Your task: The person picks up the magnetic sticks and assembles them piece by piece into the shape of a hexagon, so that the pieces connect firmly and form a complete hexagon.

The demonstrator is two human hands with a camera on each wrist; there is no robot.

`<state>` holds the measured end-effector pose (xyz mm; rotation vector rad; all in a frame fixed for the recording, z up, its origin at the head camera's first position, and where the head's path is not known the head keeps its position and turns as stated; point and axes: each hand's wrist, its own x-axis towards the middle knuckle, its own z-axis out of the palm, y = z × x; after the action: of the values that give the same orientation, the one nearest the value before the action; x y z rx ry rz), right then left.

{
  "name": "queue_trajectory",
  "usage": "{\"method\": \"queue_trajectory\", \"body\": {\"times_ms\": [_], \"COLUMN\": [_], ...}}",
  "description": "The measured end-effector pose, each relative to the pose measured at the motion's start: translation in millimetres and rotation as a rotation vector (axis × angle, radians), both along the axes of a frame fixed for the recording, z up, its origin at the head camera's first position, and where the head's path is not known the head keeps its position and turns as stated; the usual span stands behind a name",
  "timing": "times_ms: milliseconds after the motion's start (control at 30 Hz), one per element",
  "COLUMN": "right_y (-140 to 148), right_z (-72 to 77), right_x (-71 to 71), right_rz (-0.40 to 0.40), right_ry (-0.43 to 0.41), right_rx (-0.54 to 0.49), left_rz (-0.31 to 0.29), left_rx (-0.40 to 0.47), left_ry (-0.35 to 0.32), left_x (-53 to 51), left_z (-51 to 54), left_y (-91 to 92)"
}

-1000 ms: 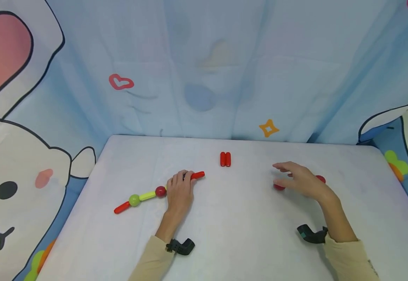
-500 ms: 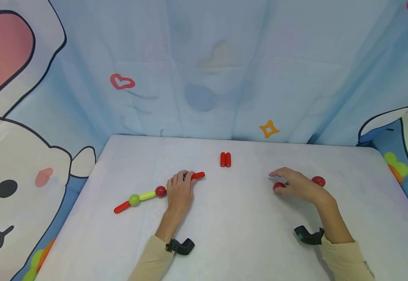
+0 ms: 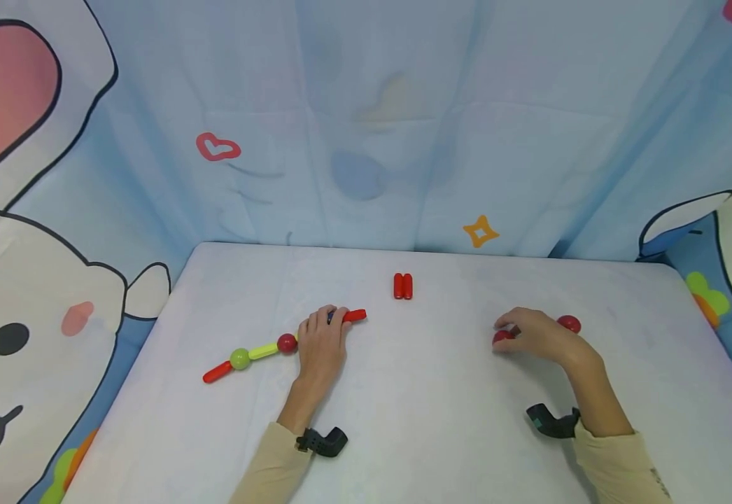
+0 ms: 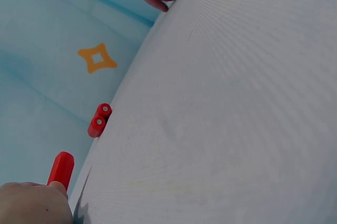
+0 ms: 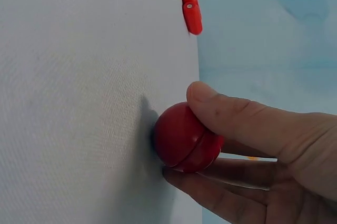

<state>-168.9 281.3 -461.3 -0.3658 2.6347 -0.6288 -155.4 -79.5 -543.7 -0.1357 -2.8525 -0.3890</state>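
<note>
In the head view, a chain of colored rods and balls (image 3: 263, 351) slants across the left part of the white table. My left hand (image 3: 322, 350) lies over its right part and grips it, hiding some pieces. A red rod end (image 3: 356, 316) sticks out past the fingers, with a bit of dark blue between them. Over on the right, my right hand (image 3: 539, 336) pinches a red ball (image 5: 181, 134) between thumb and fingers, close to the tabletop. A seam line runs round this ball. Just behind that hand lies a second red ball (image 3: 569, 323).
Two red rods (image 3: 403, 286) lie side by side toward the back of the white table (image 3: 416, 420). A light blue printed curtain (image 3: 366, 140) hangs along the table's back edge. Each wrist carries a black camera (image 3: 553, 421).
My right hand has come down around the nearer red ball, its fingers drawing in onto it, and the farther red ball has come into fuller view. The left hand stays put.
</note>
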Motion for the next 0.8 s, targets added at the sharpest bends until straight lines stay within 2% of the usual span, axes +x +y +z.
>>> {"method": "queue_trajectory", "body": {"times_ms": [100,267,500,800], "right_y": [-1.0,-2.9,-11.7,-42.7], "right_z": [0.2,0.6,-6.5,-21.2], "right_x": [-0.2,-0.1,-2.5,-4.9], "right_rz": [0.002,0.012,-0.007,0.006], "right_ry": [-0.014,0.026,0.13,0.192], "right_rx": [0.012,-0.021,-0.254,-0.552], "left_rz": [-0.008,-0.02,-0.039,-0.087], "left_rx": [0.018,0.017,-0.004,-0.016], "left_ry": [0.028,0.056,0.015,0.037], "left_x": [0.9,1.5,1.9,2.5], "left_z": [0.2,0.1,1.4,2.3], "left_y": [-0.8,-0.8,0.2,0.8]}}
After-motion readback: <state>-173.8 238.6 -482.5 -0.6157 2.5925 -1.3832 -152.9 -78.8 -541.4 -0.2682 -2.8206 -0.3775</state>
